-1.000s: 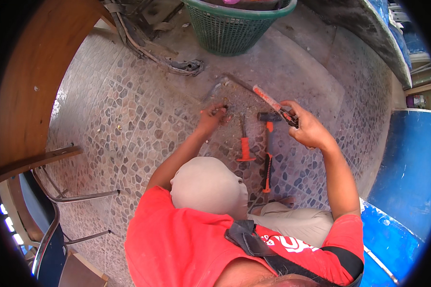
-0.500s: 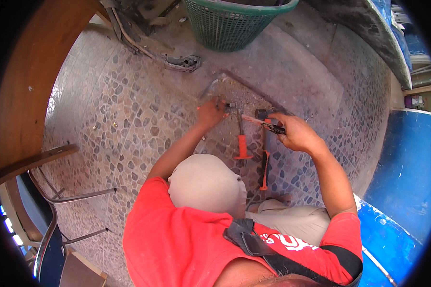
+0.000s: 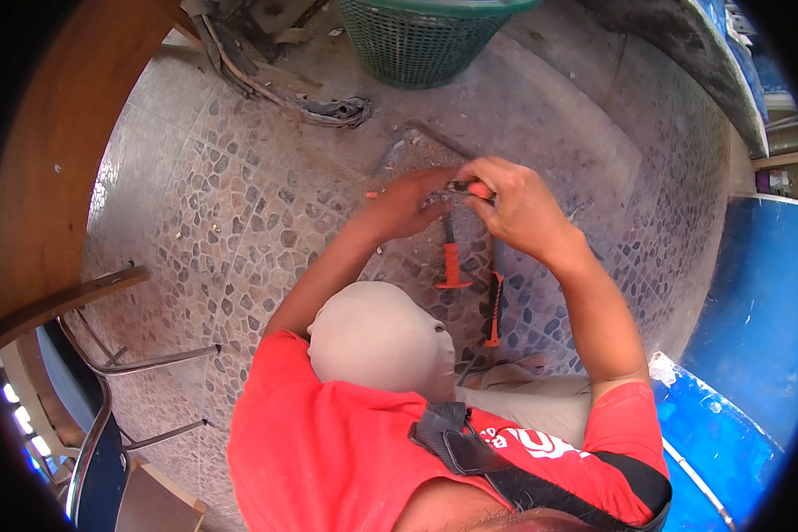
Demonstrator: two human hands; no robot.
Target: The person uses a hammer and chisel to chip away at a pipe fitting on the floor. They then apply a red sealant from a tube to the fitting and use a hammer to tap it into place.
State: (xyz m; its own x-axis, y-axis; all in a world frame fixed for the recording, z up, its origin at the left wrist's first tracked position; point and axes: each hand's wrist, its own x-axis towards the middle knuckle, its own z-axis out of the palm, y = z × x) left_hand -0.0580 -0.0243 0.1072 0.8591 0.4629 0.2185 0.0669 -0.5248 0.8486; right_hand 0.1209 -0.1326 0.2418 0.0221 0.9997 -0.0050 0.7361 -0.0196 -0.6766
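Note:
My right hand (image 3: 516,202) grips a small tool with an orange-and-black handle (image 3: 481,190); its kind is hard to make out. My left hand (image 3: 410,204) meets the tool's dark front end, fingers curled, and what it pinches is hidden. Below the hands, a chisel with an orange hand guard (image 3: 452,264) lies on the floor, pointing away from me. To its right lies a hammer with a black-and-orange handle (image 3: 494,310), its head hidden under my right hand. Both hands are above a shallow broken patch of floor (image 3: 414,158) with loose rubble.
A green mesh basket (image 3: 421,49) stands at the far side. Dusty cables (image 3: 328,111) lie left of it. A metal-legged chair (image 3: 151,365) is at left, near a wooden panel (image 3: 58,168). Blue panels (image 3: 745,310) stand at right. Stone-patterned tiles (image 3: 239,204) cover the floor.
My hands have come together above the broken patch. The right hand moved up and left with the tool, turning it; the left moved slightly right to meet it.

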